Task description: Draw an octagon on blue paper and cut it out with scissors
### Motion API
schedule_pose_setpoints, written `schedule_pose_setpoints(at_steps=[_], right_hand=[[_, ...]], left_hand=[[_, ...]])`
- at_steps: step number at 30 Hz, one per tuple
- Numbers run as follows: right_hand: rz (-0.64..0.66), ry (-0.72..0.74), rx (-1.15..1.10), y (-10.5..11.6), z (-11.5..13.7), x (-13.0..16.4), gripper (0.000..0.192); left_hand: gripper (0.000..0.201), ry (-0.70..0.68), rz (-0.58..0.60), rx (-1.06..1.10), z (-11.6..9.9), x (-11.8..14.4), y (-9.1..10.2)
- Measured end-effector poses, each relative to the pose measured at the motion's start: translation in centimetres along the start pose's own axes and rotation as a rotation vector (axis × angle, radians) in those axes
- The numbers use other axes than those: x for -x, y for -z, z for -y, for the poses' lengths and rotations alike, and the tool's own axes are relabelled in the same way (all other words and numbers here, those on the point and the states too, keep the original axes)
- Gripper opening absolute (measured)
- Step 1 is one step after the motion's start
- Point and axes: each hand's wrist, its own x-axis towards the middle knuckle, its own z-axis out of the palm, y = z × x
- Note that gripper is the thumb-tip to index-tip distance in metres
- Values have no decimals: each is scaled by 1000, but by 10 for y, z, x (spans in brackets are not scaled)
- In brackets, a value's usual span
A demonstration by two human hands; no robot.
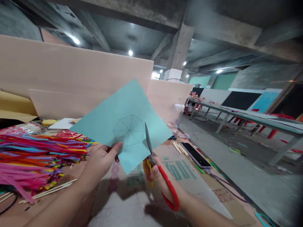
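So you've got the light teal sheet of paper (123,126) up in the air in front of you, tilted like a diamond, with your left hand (100,160) pinching its lower left edge, thumb on the front just below the pencilled octagon with spokes (129,130). Your right hand (153,175) is closed through the loops of the red-handled scissors (163,176), with a bit of yellow showing at the grip, so both hands are clamped on something and sit close together under the sheet.

The bit that matters: the scissor blade runs up and slightly left from your right hand, crossing the paper's lower right edge, and its tip sits just beside the octagon's right side. I can't tell whether the blades are apart or together from here, only one shows. The drawn shape lies above both hands, a touch nearer the left thumb.

Off your left hand there's a fat pile of multicoloured pipe cleaners (35,154) and some thin wooden sticks (50,189). Past your right hand a black smartphone (195,154) lies flat on the cardboard-covered table (213,186).
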Motion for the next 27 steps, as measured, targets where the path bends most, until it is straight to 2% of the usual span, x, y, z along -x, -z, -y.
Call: schedule_pose_setpoints(at_steps=[10, 21, 27], right_hand=[[18, -40, -174, -5, -7, -3, 52], [-22, -22, -117, 0, -14, -3, 51], [-39, -32, -79, -3, -14, -3, 55]], left_hand=[[41, 14, 38, -14, -3, 2, -3], [40, -2, 29, 57, 4, -2, -5], [42, 12, 79, 54, 4, -1, -1]])
